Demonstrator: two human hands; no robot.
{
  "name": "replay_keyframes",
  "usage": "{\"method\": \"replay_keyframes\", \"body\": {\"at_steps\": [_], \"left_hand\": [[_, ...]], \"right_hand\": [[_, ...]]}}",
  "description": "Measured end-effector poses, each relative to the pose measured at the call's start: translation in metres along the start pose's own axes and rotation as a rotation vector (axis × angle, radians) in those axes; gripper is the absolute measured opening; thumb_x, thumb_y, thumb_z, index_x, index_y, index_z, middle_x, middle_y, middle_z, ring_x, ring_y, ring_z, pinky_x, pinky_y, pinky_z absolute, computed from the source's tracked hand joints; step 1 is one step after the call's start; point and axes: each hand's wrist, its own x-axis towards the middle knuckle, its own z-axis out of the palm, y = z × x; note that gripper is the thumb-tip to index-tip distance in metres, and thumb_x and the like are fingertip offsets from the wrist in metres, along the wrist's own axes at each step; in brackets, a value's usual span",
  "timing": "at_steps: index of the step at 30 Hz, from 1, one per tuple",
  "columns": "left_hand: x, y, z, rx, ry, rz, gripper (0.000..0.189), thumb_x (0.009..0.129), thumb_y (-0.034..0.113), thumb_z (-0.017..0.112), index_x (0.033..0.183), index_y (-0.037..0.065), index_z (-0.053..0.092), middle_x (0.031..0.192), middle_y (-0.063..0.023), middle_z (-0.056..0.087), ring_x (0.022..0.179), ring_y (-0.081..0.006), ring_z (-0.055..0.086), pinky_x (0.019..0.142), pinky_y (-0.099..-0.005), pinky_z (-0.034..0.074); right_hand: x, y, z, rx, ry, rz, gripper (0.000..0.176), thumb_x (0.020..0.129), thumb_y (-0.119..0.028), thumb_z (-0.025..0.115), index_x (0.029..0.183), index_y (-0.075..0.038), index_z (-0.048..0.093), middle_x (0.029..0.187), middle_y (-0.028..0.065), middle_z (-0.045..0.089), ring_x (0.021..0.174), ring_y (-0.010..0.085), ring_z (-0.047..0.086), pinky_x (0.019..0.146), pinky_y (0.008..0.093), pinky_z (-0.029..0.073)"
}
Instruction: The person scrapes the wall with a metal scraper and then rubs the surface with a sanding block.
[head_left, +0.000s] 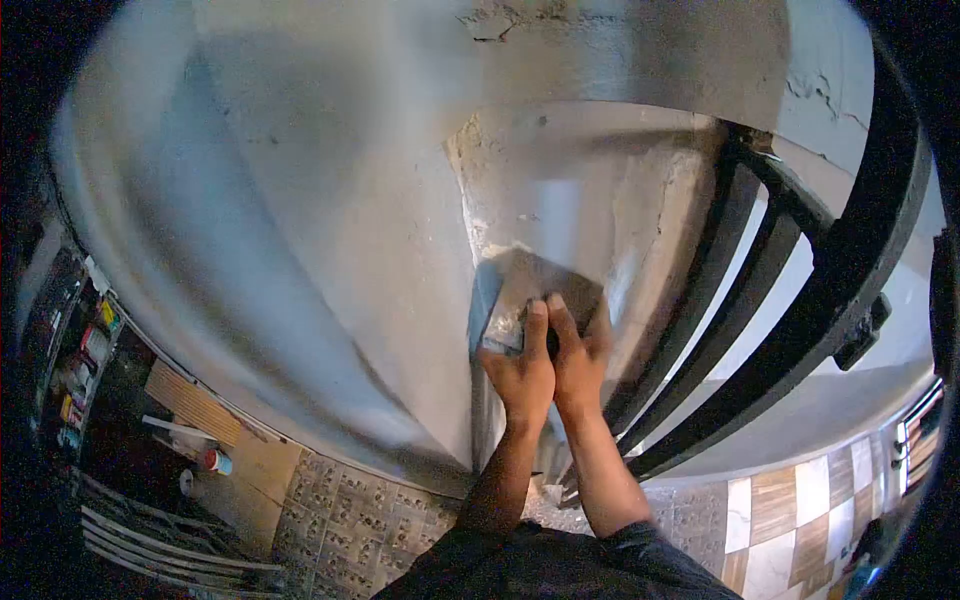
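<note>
A flat, four-cornered scraper [565, 277] with a dull metal face lies close against the grey plastered wall [390, 240], tilted at an angle. My left hand [525, 375] grips its lower left side, with a finger stretched up over the face. Beside it, my right hand [580, 365] holds the lower right part, one finger pressed on the face. The two hands touch along their inner sides. Pale filler [497, 330] smears the scraper's left part. Just above runs a rough whitish seam [467, 215] in the wall. The scraper's underside is hidden.
Black metal bars [800, 335] curve close along my right. Cracked plaster [492, 32] shows overhead. Below are patterned paving tiles [350, 520] and, to the right, brown-and-white tiles [790, 490]. At left stand a small tub [217, 461] and shelves with goods [75, 385].
</note>
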Motion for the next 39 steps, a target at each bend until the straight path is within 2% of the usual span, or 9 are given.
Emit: {"method": "replay_keyframes", "body": {"at_steps": [9,13,18,22,25,31,33,37,39], "left_hand": [[-0.001,0.006,0.002,0.020,-0.016,0.023,0.040,0.081,0.017,0.068,0.110,-0.006,0.053,0.108,-0.0146,0.059,0.096,-0.0225,0.057,0.083,-0.0339,0.045],[0.003,0.012,0.009,-0.001,0.057,-0.034,0.030,0.084,0.016,0.062,0.101,-0.008,0.057,0.097,-0.0145,0.063,0.087,-0.0206,0.061,0.076,-0.0324,0.047],[0.001,0.007,0.016,-0.020,0.130,0.159,0.029,0.084,0.014,0.063,0.100,-0.009,0.058,0.097,-0.0149,0.063,0.085,-0.0212,0.061,0.074,-0.0325,0.047],[0.018,0.029,0.010,0.032,0.026,-0.070,0.033,0.084,0.013,0.064,0.107,-0.009,0.056,0.105,-0.0157,0.061,0.094,-0.0207,0.059,0.080,-0.0309,0.046],[-0.002,-0.002,0.008,0.004,0.076,0.124,0.034,0.084,0.013,0.063,0.108,-0.009,0.055,0.105,-0.0164,0.061,0.096,-0.0208,0.058,0.080,-0.0310,0.046],[0.014,0.013,0.016,-0.010,0.106,0.043,0.043,0.077,0.019,0.073,0.109,-0.006,0.056,0.108,-0.0139,0.061,0.098,-0.0234,0.057,0.087,-0.0333,0.044],[0.016,0.019,0.018,0.012,0.103,0.034,0.032,0.084,0.016,0.065,0.102,-0.008,0.057,0.102,-0.0139,0.062,0.087,-0.0198,0.059,0.077,-0.0326,0.047],[-0.012,0.002,0.015,-0.023,0.070,0.123,0.032,0.085,0.013,0.063,0.106,-0.009,0.056,0.104,-0.0146,0.062,0.090,-0.0206,0.059,0.080,-0.0335,0.046],[-0.007,0.013,0.010,-0.055,0.032,-0.027,0.033,0.085,0.014,0.063,0.108,-0.009,0.055,0.107,-0.0153,0.061,0.094,-0.0214,0.058,0.082,-0.0336,0.046]], "right_hand": [[0.005,-0.006,0.002,0.020,-0.016,-0.008,0.023,0.084,-0.014,0.059,0.100,0.001,0.056,0.089,0.0110,0.061,0.082,0.0194,0.055,0.076,0.0311,0.044],[0.011,-0.006,0.002,-0.008,-0.051,0.012,0.022,0.084,-0.013,0.059,0.100,0.001,0.056,0.089,0.0099,0.061,0.083,0.0187,0.055,0.076,0.0310,0.045],[0.012,-0.011,0.000,-0.020,-0.066,-0.046,0.023,0.083,-0.016,0.060,0.097,0.001,0.056,0.087,0.0109,0.061,0.080,0.0198,0.055,0.074,0.0317,0.045],[0.023,-0.008,0.012,-0.084,-0.079,-0.114,0.023,0.084,-0.019,0.060,0.094,0.001,0.055,0.085,0.0126,0.061,0.077,0.0207,0.054,0.071,0.0337,0.045],[0.009,-0.008,0.001,-0.096,-0.053,-0.159,0.023,0.084,-0.019,0.060,0.094,0.001,0.056,0.084,0.0128,0.061,0.076,0.0211,0.055,0.069,0.0343,0.045],[0.028,-0.033,0.012,-0.145,-0.080,-0.074,0.018,0.082,-0.012,0.061,0.093,0.002,0.058,0.083,0.0122,0.062,0.075,0.0189,0.057,0.068,0.0340,0.046],[0.027,-0.020,0.013,0.007,-0.049,-0.070,0.018,0.081,-0.013,0.061,0.091,0.002,0.058,0.082,0.0132,0.063,0.074,0.0194,0.057,0.067,0.0344,0.046],[0.005,-0.001,-0.006,0.021,-0.011,-0.114,0.021,0.082,-0.016,0.061,0.091,0.002,0.057,0.081,0.0147,0.062,0.072,0.0219,0.057,0.066,0.0345,0.046],[0.009,0.003,-0.004,0.048,0.018,-0.095,0.021,0.082,-0.016,0.060,0.091,0.002,0.057,0.080,0.0145,0.062,0.072,0.0220,0.057,0.066,0.0342,0.045]]}}
